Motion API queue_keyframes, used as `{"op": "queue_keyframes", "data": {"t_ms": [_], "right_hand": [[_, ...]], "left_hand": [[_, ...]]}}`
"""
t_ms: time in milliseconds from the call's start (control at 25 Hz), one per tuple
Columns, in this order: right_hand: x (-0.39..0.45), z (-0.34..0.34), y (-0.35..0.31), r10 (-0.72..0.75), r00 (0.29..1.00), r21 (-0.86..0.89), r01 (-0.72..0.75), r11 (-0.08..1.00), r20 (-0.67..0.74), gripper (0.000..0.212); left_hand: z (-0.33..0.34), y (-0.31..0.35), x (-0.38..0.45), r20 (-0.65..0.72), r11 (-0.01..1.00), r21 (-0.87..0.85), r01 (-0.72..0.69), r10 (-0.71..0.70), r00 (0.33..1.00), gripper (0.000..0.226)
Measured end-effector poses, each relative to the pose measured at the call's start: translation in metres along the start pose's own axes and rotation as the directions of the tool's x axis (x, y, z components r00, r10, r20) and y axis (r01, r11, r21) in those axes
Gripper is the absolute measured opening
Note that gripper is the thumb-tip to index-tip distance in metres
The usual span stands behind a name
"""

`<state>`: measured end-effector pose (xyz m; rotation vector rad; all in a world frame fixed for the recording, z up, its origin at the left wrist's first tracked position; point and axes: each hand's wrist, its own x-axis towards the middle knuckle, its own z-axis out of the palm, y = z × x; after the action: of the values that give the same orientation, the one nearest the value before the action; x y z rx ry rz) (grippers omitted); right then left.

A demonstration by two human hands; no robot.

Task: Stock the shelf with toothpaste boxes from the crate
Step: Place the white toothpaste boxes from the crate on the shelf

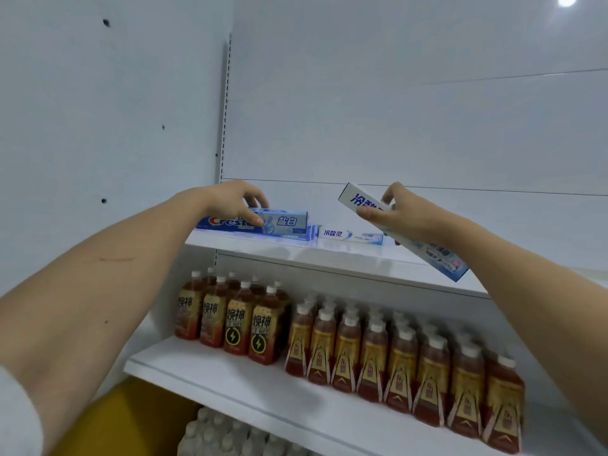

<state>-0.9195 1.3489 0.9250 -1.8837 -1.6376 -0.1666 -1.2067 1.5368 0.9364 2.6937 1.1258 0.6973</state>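
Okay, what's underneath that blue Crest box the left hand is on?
The Crest box, held by the left hand, lies on more blue toothpaste boxes, whose ends show at its right, on the upper shelf. How many are stacked beneath is hidden.

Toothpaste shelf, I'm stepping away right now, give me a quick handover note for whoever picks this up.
Left hand: grips the blue Crest box, which sits on the top shelf at its left end.
Right hand: holds a white toothpaste box tilted in the air above the shelf, not yet set down.
Done: another white box already lies flat on the shelf, right of the Crest box.
Left: let go of the Crest box, lay the held box to the right of the white one, then fetch more. The crate is out of view.
Drink bottles fill the shelf below.
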Motion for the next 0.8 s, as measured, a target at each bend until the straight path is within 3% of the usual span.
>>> {"op": "queue_keyframes", "data": {"t_ms": [280, 560, 800], "right_hand": [[0.069, 0.013, 0.033, 0.043, 0.999, -0.168, -0.041, 0.985, 0.004, 0.058], [0.137, 0.051, 0.076, 0.129, 0.989, -0.309, -0.103, 0.945, 0.065, 0.052], [0.162, 0.058, 0.090, 0.167, 0.982, -0.311, -0.130, 0.941, 0.094, 0.051]], "left_hand": [[0.024, -0.042, 0.083, 0.030, 0.997, 0.074, 0.012, -0.015, 0.999, 0.029], [0.035, -0.076, 0.145, 0.256, 0.984, 0.178, 0.003, -0.050, 0.966, 0.043], [0.026, -0.070, 0.164, 0.326, 0.973, 0.229, 0.038, -0.113, 0.939, 0.045]]}}
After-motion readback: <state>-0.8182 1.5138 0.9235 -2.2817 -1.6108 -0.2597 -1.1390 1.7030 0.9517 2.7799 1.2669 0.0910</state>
